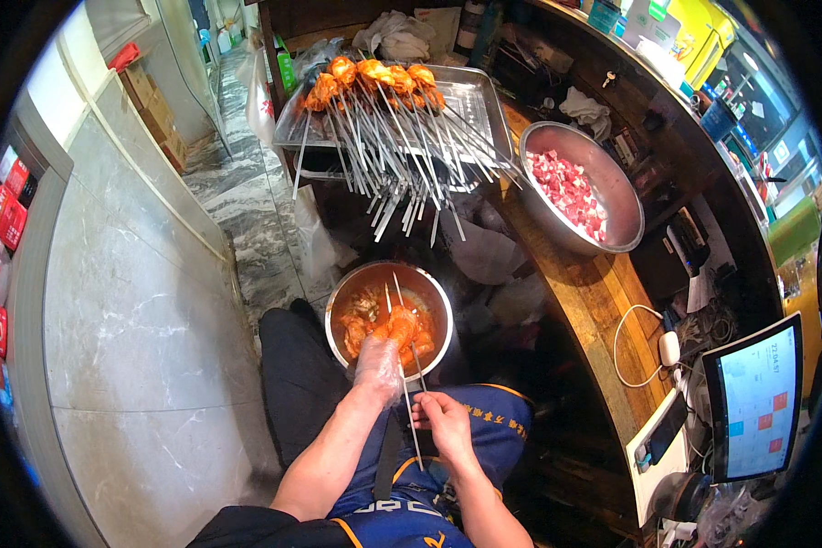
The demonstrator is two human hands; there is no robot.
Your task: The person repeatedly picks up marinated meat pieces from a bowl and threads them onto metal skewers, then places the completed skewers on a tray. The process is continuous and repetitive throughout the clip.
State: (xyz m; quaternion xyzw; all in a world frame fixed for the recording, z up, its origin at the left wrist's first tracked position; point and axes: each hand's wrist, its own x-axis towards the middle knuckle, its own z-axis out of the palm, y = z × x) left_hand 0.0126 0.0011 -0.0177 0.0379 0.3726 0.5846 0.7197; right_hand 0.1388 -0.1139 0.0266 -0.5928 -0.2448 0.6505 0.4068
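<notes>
My left hand (378, 363), in a clear plastic glove, grips a piece of orange marinated meat (403, 325) over a steel bowl (445, 301). Two flat metal skewers (411, 425) run by or through this piece, and their pointed tips stick out past its far side. Bare and ungloved, my right hand (445, 421) pinches the near part of one skewer just outside the bowl's rim. More marinated meat (356, 332) lies in reddish sauce in the bowl. How the skewers pass through the held piece is partly hidden by my left fingers.
Beyond the bowl, several loaded skewers (383, 137) rest on a metal tray (479, 89), handles towards me. A large steel bowl (620, 198) of diced raw meat (567, 192) stands on the wooden counter (575, 294). To the right are a charger cable (616, 342), a phone (668, 426) and a screen (753, 404).
</notes>
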